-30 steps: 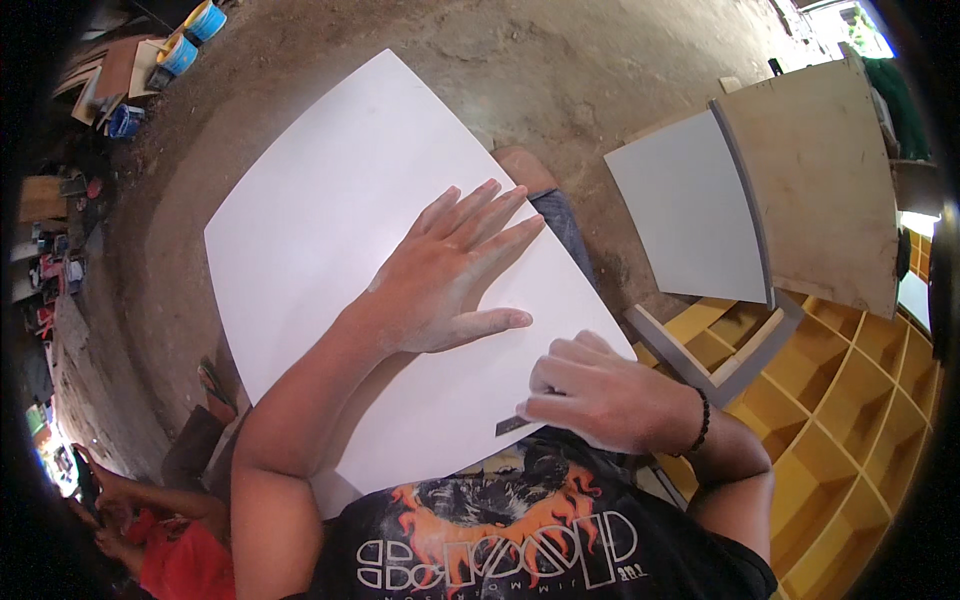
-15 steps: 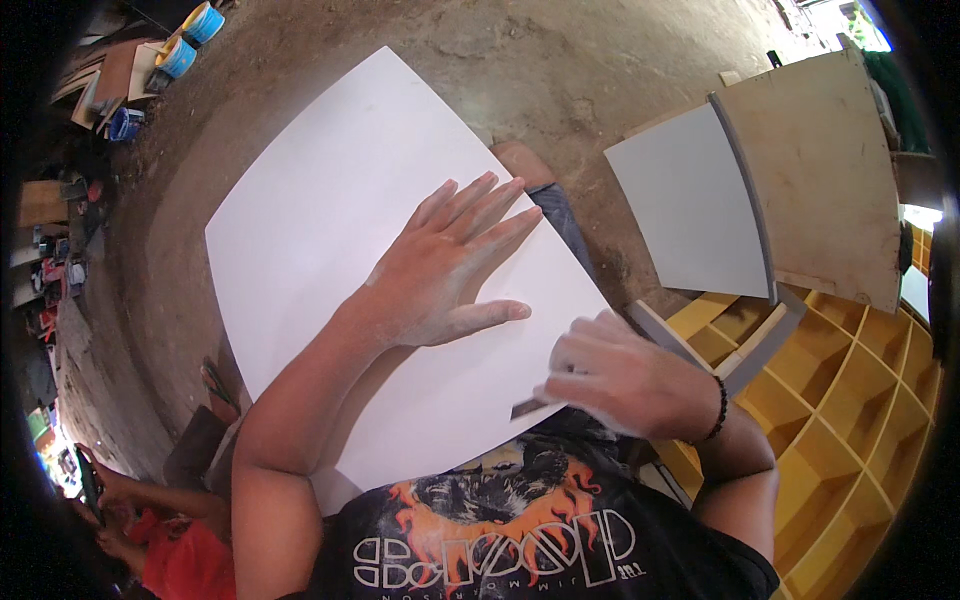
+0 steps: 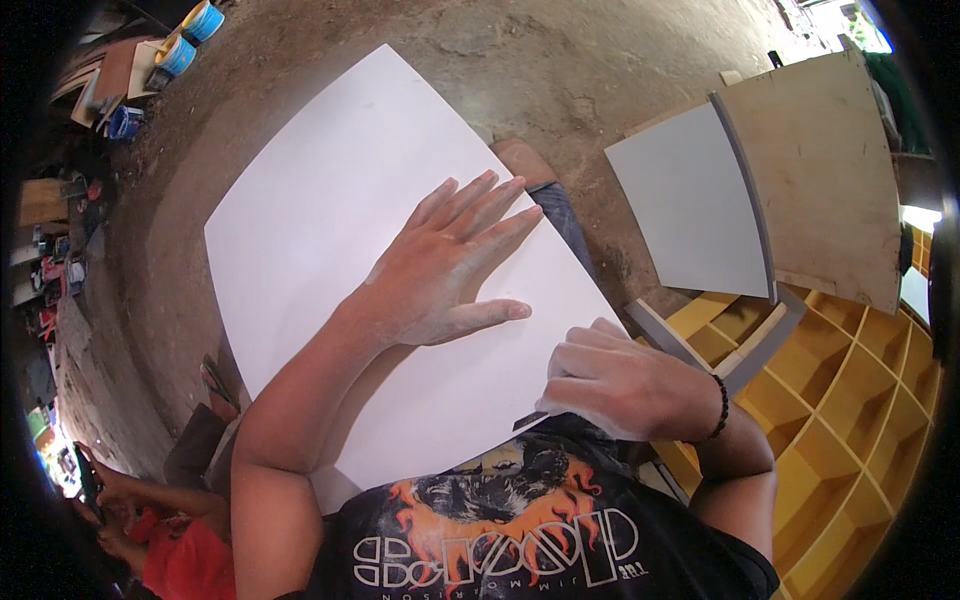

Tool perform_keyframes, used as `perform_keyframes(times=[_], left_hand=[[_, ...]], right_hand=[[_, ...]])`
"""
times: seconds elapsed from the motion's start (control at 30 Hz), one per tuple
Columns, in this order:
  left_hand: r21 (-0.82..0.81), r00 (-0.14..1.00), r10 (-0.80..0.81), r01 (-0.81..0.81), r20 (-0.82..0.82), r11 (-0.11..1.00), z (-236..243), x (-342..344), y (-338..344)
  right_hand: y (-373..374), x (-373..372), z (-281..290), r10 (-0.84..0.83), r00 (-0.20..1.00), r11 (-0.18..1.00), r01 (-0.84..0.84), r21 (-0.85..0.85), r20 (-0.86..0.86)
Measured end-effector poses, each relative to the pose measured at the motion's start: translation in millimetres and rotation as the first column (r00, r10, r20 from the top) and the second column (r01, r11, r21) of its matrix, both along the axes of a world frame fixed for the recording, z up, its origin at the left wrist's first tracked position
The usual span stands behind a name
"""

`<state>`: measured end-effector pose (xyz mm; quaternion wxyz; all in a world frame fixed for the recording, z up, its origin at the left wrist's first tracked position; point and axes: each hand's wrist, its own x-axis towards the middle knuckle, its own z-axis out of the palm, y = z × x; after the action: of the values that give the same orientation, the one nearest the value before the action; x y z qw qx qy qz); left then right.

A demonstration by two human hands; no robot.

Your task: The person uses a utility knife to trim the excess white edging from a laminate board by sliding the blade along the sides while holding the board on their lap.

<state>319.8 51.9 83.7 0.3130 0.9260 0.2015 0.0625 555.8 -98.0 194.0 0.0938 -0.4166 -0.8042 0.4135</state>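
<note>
White panel point(image 3: 330, 180): landmark for every position below; lies over my legs, one corner directed away from me, near edge at my shirt point(image 3: 480, 525).
Left hand point(image 3: 432, 278): palm down on the white panel, toward its right edge; fingers point(image 3: 488, 204) extended and spread, nothing gripped.
Left fingertips: at the right edge of the white panel; the thumb is splayed toward my right hand and lies inside that edge.
Right hand point(image 3: 615, 385): at the near right corner of the white panel; fingers curled into a fist, closed on the dark strip.
Dark strip point(image 3: 528, 421): one end projects from the left side of my right fist, along the near edge of the white panel; the remainder is hidden by the hand.
Hand spacing: left and right hands apart, with bare white panel between them.
Bracelet point(image 3: 721, 408): dark beads, worn on my right wrist, outside the white panel's near right corner.
Grey panel point(image 3: 690, 205): right of the white panel, well apart, in front of a plywood sheet point(image 3: 825, 185).
Yellow shelving point(image 3: 845, 420): right of the white panel, divided into square compartments.
Buckets point(image 3: 176, 54): blue and yellow, on the floor point(image 3: 600, 70) beyond the white panel, far left.
Co-worker point(image 3: 185, 555): red top, left of the white panel's near end, holding a dark object point(image 3: 88, 482).
</note>
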Motion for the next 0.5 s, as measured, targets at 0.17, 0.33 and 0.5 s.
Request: perform_keyframes(times=[0.17,0.33,0.5], left_hand=[[-0.012,1.000,0.005,-0.005,-0.016,1.000,4,1,0],[-0.032,1.000,0.007,-0.008,-0.028,0.999,5,2,1],[-0.058,0.999,0.009,-0.011,-0.040,0.998,6,1,1]], right_hand=[[7,26,-1,-0.203,0.968,0.978,0.195,0.066,0.150],[-2,41,8,-0.357,0.919,0.932,0.362,0.002,0.171],[-20,55,14,-0.445,0.860,0.880,0.472,-0.057,0.251]])
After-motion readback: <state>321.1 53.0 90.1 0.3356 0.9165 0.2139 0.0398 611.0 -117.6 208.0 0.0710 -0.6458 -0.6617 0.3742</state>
